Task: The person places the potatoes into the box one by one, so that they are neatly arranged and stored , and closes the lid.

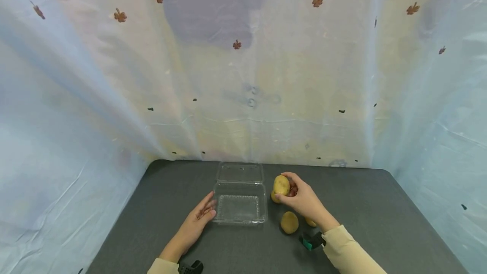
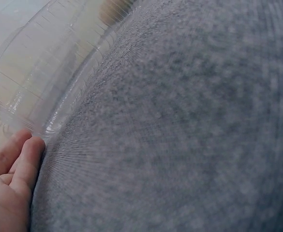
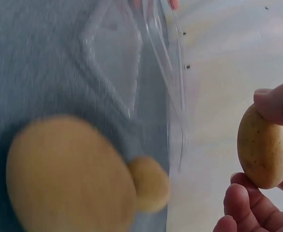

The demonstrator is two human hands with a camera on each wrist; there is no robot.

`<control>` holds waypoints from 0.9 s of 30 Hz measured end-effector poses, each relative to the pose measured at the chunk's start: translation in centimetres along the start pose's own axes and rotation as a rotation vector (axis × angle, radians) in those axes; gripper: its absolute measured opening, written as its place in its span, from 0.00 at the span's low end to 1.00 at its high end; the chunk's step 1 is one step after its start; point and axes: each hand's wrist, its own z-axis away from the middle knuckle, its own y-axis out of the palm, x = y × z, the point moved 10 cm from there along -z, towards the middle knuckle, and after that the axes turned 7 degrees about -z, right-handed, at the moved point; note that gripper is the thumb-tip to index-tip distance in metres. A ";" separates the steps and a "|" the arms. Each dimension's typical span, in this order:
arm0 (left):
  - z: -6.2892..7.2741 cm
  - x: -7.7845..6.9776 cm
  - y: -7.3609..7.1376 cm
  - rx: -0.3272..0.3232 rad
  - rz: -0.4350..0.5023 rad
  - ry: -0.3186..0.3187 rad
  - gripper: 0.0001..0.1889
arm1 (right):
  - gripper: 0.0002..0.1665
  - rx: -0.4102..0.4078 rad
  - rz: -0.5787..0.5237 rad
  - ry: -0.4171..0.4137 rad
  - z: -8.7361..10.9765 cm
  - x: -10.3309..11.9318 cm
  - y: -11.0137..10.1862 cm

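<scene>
A clear plastic clamshell box (image 1: pixel 240 206) stands on the dark table with its lid (image 1: pixel 240 173) laid back toward the wall. My left hand (image 1: pixel 194 225) touches the box's left side with its fingers fairly straight, and the left wrist view shows the fingertips (image 2: pixel 32 145) against a lower corner. Just right of the box, my right hand (image 1: pixel 304 200) pinches a potato (image 1: pixel 281 185) between thumb and fingers, raised above the table. In the right wrist view the held potato (image 3: pixel 263 147) is oval with small dark specks. Another potato (image 1: pixel 274 197) lies partly hidden beneath it.
One potato (image 1: pixel 289 223) lies on the table (image 1: pixel 243 248) near the box's front right. A further potato (image 1: pixel 310 222) is mostly covered by my right wrist. Patterned sheeting (image 1: pixel 296 75) hangs behind the table and along both sides.
</scene>
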 end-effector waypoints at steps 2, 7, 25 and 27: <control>0.0 0.0 0.0 -0.008 -0.002 -0.003 0.31 | 0.41 0.007 -0.014 -0.004 -0.1 0.3 0.8; 0.0 0.1 -0.1 -0.021 -0.011 0.003 0.31 | 0.42 0.031 -0.071 -0.017 -0.5 1.2 2.9; 0.0 0.0 0.0 -0.022 -0.028 0.011 0.30 | 0.43 0.056 -0.112 -0.068 -1.2 3.1 8.9; 0.0 -0.1 0.0 -0.020 -0.029 0.012 0.30 | 0.43 0.053 -0.103 -0.072 -1.3 3.1 9.3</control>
